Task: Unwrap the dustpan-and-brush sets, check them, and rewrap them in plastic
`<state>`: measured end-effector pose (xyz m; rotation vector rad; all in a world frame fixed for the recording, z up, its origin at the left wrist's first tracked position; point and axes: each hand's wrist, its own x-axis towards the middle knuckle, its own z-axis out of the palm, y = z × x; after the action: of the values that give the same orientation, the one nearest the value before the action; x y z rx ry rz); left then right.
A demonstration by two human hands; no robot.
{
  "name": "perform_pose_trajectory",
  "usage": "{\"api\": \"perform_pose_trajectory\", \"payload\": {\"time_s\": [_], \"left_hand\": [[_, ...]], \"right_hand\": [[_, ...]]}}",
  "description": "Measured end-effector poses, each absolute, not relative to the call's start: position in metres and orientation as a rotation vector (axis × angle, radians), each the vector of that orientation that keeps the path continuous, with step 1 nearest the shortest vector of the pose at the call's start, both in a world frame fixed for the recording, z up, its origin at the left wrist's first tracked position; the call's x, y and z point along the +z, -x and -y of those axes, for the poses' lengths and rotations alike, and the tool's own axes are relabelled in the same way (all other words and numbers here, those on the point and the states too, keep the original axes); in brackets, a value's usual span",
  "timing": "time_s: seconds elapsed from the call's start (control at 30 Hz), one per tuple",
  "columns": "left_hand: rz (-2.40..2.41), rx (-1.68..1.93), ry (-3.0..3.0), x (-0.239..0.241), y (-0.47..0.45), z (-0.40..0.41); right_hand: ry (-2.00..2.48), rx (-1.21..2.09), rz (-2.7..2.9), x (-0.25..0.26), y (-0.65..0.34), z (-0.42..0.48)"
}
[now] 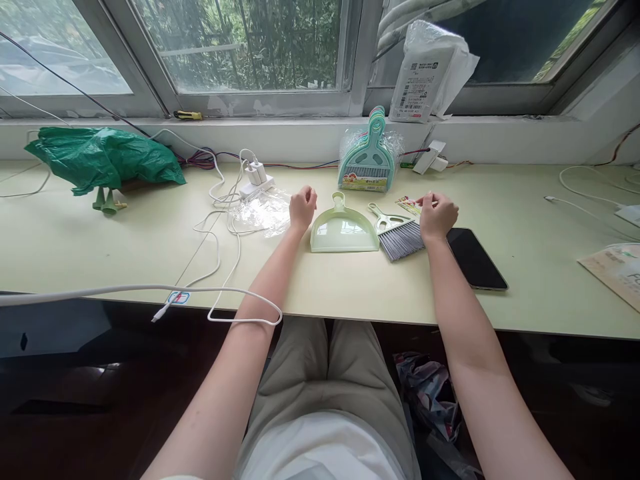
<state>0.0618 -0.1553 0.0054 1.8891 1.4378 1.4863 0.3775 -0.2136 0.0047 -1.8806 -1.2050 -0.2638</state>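
Daylight enters through the far windows (250, 47), leaving the counter (300, 287) evenly bright and the floor (65, 433) at the near left almost black. Pale glare sits on the dustpan (345, 235), and glints break up the clear plastic wrap (267, 210). Wide-angle distortion tilts the window frames; small print on the white package (417, 83) is soft.

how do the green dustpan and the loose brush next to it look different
The dustpan is wider than the brush. The dustpan has a smooth, glossy surface, while the brush ends in dark grey bristles. The dustpan's handle points almost straight away from the table's near edge; the brush lies at a slant, its handle angled to the left. Both are pale green and lie on the table.
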Motion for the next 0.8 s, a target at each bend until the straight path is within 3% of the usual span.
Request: {"api": "perform_pose_trajectory", "payload": {"time_s": [0.47, 0.8], "left_hand": [[-1.511, 1.355, -1.94, 0.008, -0.062, 0.157], [-1.4, 0.818, -2.14, -0.007, -0.061, 0.145]], "right_hand": [[2.079, -0.16, 1.66, 0.001, -0.361, 0.216], [2.101, -0.039, 1.838, -0.001, -0.354, 0.218]]}}
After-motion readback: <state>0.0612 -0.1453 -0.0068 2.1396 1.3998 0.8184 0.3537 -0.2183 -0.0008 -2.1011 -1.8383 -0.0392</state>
